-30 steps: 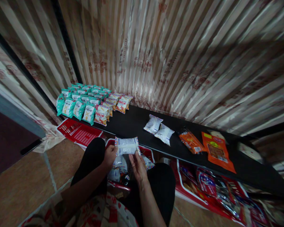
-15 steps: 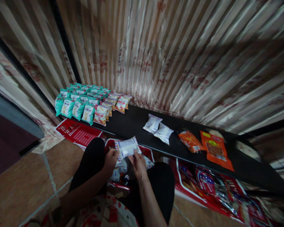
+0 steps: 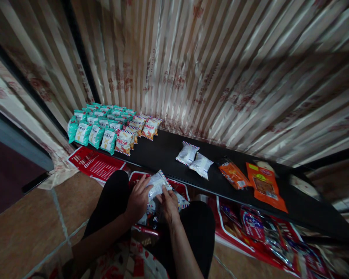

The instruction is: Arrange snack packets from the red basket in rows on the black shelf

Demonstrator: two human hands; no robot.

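The packet (image 3: pixel 157 184) sits between both hands, above the red basket (image 3: pixel 184 186), near side of the matte black worktop (image 3: pixel 159 155). Left hand (image 3: pixel 138 199) clasps its left end; right hand (image 3: pixel 168 203) pinches its near right edge. Long axis roughly left-right; glossy, crinkled, pillow-shaped film, striped end.

Both bare hands up front, close together between bent knees. Left hand (image 3: pixel 138 198): back up, fingers roughly together, slightly bent, angled up and right, in a light grip. Left forearm (image 3: pixel 104 232) slants in from lower left. Right hand (image 3: pixel 170 203): turned inward toward the left, fingers curled, pinching grip. Right forearm (image 3: pixel 184 246) rises steeply from the bottom edge, bare. Left knee (image 3: pixel 118 188) and right knee (image 3: pixel 202 217) spread wide, dark legwear.
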